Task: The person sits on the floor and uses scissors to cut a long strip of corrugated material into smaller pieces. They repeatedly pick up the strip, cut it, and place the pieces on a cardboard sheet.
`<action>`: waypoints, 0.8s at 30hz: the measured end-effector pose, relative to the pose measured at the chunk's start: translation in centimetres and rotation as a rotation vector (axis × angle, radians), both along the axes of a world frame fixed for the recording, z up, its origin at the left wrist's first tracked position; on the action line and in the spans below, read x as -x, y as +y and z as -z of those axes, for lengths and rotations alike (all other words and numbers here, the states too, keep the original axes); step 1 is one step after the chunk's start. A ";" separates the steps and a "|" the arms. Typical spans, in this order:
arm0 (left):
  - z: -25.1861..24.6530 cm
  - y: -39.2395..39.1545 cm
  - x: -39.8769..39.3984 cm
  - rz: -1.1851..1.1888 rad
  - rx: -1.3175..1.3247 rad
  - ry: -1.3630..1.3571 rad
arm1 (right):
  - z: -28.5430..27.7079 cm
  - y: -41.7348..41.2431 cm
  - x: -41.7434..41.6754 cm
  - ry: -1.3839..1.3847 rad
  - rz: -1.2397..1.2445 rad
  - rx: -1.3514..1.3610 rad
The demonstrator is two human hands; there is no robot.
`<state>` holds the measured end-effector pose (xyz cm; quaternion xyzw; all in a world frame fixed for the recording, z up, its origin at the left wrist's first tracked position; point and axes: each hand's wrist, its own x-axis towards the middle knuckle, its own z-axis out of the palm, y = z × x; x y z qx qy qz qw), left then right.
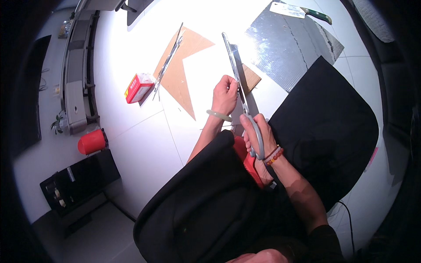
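Note:
My right hand (261,133) grips grey-handled scissors (258,134), with the blades pointing up and away from me. My left hand (227,93) pinches a narrow silvery strip (231,57) beside the blades. That strip stretches beyond my fingers, and its lower end meets the scissors. Exactly where the blades touch it is hard to make out. Below the strip, a small brown cardboard piece (252,77) lies on the floor. To the right is a large silvery foil sheet (279,42) with dark lines across it.
A cleaver (289,10) with a green handle rests at the sheet's far edge. Thin silvery strips (169,62) lie across brown cardboard (187,42), near a red and white box (139,88). My black-clothed knees flank a red slipper (245,154). A black cable (350,217) runs along the right.

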<state>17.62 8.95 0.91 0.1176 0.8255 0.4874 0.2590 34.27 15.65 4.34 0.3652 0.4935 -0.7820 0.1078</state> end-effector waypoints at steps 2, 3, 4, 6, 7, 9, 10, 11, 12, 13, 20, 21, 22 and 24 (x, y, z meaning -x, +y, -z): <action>0.6 0.0 0.0 0.000 -0.021 0.069 | -0.1 0.1 0.2 0.000 -0.007 -0.013; 0.6 0.1 0.0 0.000 -0.019 0.068 | 0.0 0.1 0.2 0.005 -0.005 -0.019; 0.5 0.2 0.0 0.001 -0.017 0.067 | 0.1 0.1 0.3 0.010 -0.003 -0.025; 0.4 0.3 0.0 -0.005 -0.013 0.045 | 0.1 0.2 0.3 0.019 -0.002 -0.026; 0.4 0.3 0.1 -0.011 -0.011 0.024 | 0.1 0.3 0.3 0.023 -0.004 -0.021; 0.6 0.2 0.3 -0.015 -0.009 0.000 | 0.2 0.4 0.3 0.032 -0.006 -0.017; 0.8 0.2 0.5 -0.013 -0.009 -0.003 | 0.4 0.4 0.3 0.037 -0.007 -0.018; 0.9 0.1 0.5 -0.011 -0.009 -0.005 | 0.5 0.4 0.3 0.042 -0.008 -0.019; 0.9 0.1 0.6 -0.013 -0.016 -0.021 | 0.5 0.4 0.3 0.041 -0.009 -0.015; 0.9 0.2 0.6 -0.015 -0.024 -0.037 | 0.5 0.4 0.3 0.040 -0.010 -0.012; 1.7 -0.6 0.9 -0.025 -0.139 -0.076 | 1.7 0.9 -0.1 0.097 0.026 0.237; 1.5 -0.2 0.6 -0.032 -0.154 -0.096 | 2.1 1.1 -0.3 0.127 0.038 0.297; 1.2 0.2 0.3 -0.039 -0.169 -0.116 | 2.5 1.3 -0.4 0.157 0.049 0.357; 1.1 0.4 0.0 -0.023 -0.139 -0.066 | 2.6 1.6 -0.3 0.181 0.050 0.445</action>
